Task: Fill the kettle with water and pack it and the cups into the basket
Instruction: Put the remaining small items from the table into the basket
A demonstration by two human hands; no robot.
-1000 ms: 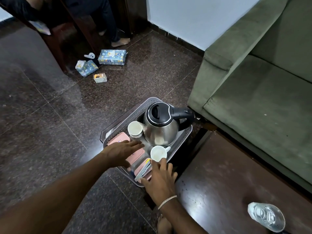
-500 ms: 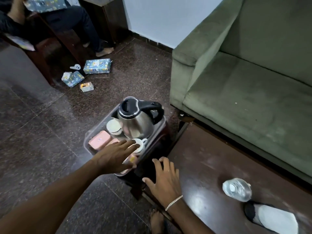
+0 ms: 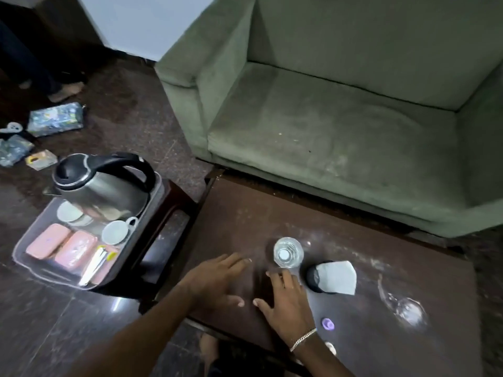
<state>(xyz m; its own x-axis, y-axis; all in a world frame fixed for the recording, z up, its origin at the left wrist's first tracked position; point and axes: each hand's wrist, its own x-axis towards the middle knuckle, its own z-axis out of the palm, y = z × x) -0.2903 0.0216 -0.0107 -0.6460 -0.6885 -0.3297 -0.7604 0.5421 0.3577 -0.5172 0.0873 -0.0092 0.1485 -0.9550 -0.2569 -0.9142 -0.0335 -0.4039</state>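
The stainless-steel electric kettle with a black lid and black handle (image 3: 100, 186) stands upright at the far end of the shallow grey plastic basket (image 3: 20, 247), which sits on a small dark wooden stool (image 3: 174, 202) beside the low table. Two white ceramic cups are in the basket with it: one cup (image 3: 69, 212) just in front of the kettle on the left, the other cup with its handle showing (image 3: 117, 231) near the basket's right wall. Pink flat packets (image 3: 64, 244) and a pale sachet (image 3: 95, 263) fill the near end of the basket.

On the dark brown tabletop (image 3: 381, 262), the left hand (image 3: 215, 278) lies with fingers spread and empty, palm down close to the surface. The right hand (image 3: 285, 297), a chain bracelet at its wrist, is also spread flat and empty, its fingertips just short of a clear plastic water bottle (image 3: 288, 252) standing upright. Beside the bottle lies a dark round object partly covered by a white cloth (image 3: 334, 277). A small purple cap (image 3: 327, 323) rests near the right wrist. A green upholstered sofa (image 3: 340, 118) stands behind the table.
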